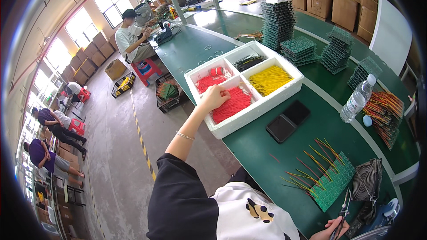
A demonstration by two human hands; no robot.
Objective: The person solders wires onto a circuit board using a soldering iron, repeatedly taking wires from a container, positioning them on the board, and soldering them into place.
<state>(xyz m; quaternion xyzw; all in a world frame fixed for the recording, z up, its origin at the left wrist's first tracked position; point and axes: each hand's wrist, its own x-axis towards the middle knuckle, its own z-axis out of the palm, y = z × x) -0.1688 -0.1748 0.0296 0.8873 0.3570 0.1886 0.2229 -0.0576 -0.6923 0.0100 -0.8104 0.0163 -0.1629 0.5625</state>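
A white foam box (278, 95) with several compartments holds cut wires. My left hand (215, 97) reaches over its near-left part, fingers pinched together at the edge of the red wires (233, 105); what is between the fingertips is hidden. Yellow wires (270, 81) and dark wires (249, 62) fill other compartments. At the lower right my right hand (331, 230) is closed around a slim pointed tool (342, 213) with dark grips, its exact kind unclear. Just beyond its tip lies a green circuit board panel (333, 182) with red and yellow wires standing out along it.
A black phone (288, 121) lies beside the box. Near the right hand are a grey spiral coil (367, 180) and a blue device (388, 215). A water bottle (358, 98), wired boards (386, 118) and stacked panels (278, 24) stand farther off. A co-worker (132, 38) sits at the bench's far end.
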